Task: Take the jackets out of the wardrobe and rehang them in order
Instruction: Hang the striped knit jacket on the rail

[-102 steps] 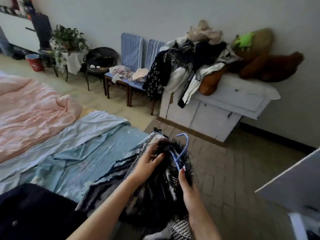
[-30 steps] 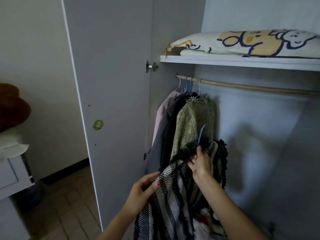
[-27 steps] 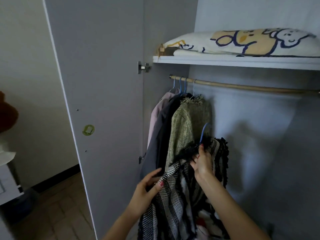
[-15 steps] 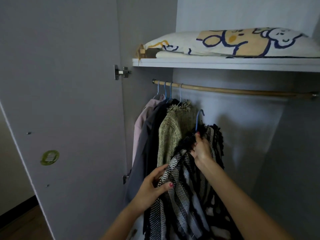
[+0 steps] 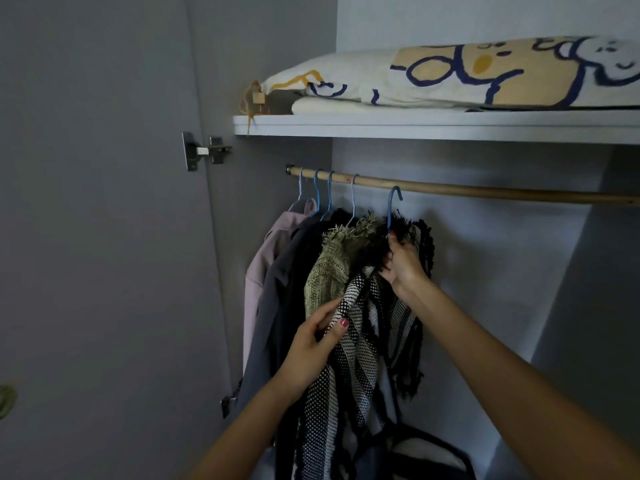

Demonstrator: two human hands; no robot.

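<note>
A black-and-white striped woven jacket (image 5: 360, 344) with a fuzzy black collar hangs on a blue hanger (image 5: 393, 202). The hanger's hook is at the wooden rail (image 5: 485, 194), just right of the other hangers. My right hand (image 5: 403, 261) grips the jacket's collar at the base of the hanger. My left hand (image 5: 311, 344) pinches the jacket's front edge lower down. To the left on the rail hang an olive tweed jacket (image 5: 329, 268), a dark grey jacket (image 5: 277, 306) and a pale pink jacket (image 5: 258, 271).
The open wardrobe door (image 5: 104, 237) stands at the left with its hinge (image 5: 202, 150). A shelf (image 5: 433, 124) above the rail carries a folded patterned pillow (image 5: 467, 77). A dark bag (image 5: 426, 455) lies on the wardrobe floor. The rail's right part carries no hangers.
I turned from the bed to the wardrobe with the striped jacket. Over the last second my right hand raised the hanger from chest height up to the rail.
</note>
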